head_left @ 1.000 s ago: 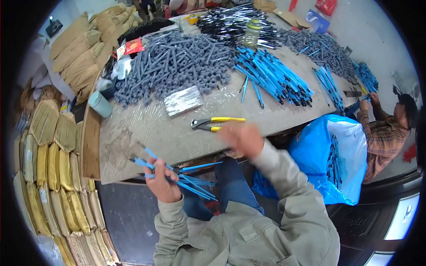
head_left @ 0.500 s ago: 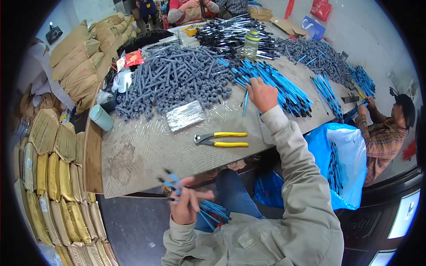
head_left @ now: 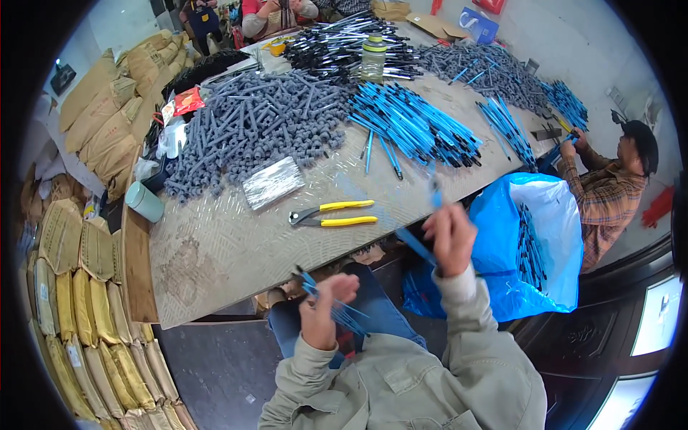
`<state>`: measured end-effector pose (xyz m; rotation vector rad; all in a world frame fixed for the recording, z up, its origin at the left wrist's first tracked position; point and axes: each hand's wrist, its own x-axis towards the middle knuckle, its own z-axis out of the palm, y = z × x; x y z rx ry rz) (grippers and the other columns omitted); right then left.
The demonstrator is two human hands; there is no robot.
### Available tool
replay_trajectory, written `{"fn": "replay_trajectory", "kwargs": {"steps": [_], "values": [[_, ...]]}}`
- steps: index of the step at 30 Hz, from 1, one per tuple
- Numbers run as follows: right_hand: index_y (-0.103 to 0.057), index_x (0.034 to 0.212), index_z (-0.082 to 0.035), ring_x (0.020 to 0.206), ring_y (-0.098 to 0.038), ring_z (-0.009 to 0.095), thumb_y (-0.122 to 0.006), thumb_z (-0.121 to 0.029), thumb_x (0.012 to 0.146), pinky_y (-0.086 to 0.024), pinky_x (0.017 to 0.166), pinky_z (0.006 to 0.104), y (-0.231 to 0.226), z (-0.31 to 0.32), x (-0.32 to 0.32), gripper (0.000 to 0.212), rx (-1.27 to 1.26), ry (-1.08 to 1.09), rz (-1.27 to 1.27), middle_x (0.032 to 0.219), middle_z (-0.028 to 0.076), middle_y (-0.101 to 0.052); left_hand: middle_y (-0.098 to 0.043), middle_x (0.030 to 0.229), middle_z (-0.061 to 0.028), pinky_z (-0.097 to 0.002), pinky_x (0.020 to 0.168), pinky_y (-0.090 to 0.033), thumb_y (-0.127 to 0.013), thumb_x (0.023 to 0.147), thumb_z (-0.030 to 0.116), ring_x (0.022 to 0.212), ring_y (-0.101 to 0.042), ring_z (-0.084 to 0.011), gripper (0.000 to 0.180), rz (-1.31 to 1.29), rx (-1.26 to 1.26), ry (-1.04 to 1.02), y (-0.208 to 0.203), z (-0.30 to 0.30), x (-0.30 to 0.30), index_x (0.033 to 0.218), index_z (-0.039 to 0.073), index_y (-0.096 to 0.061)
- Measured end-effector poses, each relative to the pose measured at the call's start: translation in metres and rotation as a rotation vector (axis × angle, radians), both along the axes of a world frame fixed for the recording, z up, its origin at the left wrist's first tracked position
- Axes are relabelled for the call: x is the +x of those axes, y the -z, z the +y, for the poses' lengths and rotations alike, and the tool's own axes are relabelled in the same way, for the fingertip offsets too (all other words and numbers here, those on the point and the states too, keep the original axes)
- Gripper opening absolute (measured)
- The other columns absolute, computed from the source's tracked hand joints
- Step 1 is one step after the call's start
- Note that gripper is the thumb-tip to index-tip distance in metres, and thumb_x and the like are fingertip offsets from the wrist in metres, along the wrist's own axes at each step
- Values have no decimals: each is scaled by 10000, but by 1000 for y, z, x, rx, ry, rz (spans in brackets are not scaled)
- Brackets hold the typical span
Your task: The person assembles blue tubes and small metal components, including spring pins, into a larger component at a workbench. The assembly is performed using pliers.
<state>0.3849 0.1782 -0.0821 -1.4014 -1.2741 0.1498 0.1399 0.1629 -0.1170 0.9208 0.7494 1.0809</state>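
Note:
My left hand (head_left: pixel 324 315) is closed around a bunch of thin blue rods (head_left: pixel 347 314) with black tips, held low over my lap. Out past the table's front edge, my right hand (head_left: pixel 453 240) grips another blue rod (head_left: pixel 417 246), smeared by motion; whether it holds more than one, I cannot tell. Beyond it lies a pile of blue rods (head_left: pixel 416 125) with black ends. Yellow-handled pincers (head_left: pixel 333 213) rest near the front of the table, beside a flat silvery packet (head_left: pixel 274 183).
A heap of grey plastic plugs (head_left: pixel 258 122) covers the table's (head_left: pixel 208 276) back left, near a pale green cup (head_left: pixel 144 202). A clear bottle (head_left: pixel 373 59) stands by black rods (head_left: pixel 337 43). At right, a blue bag (head_left: pixel 502 287) holds rods; a co-worker (head_left: pixel 616 186) sits beyond.
My right hand has come back from the blue pile toward me with a blue rod. My left hand keeps its bunch and has shifted slightly right. The whole view has moved a little.

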Motion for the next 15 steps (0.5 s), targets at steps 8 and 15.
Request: {"fn": "replay_trajectory", "kwargs": {"steps": [8, 15], "values": [[-594, 971, -33, 519, -604, 245, -609, -72, 820, -466, 471, 309, 42, -50, -98, 157, -74, -467, -125, 641, 125, -594, -601, 883, -127, -315, 741, -502, -430, 957, 243, 779, -599, -196, 335, 10, 161, -411, -21, 4, -5, 1126, -41, -484], [-596, 969, -34, 566, -615, 277, -615, -105, 817, -473, 497, 337, 48, -67, -119, 169, -66, -524, -113, 685, 138, -602, -529, 661, -29, -238, 530, -444, -481, 931, 156, 546, -494, -98, 198, 193, 282, -466, -24, -2, -14, 1043, -6, -504]]}}
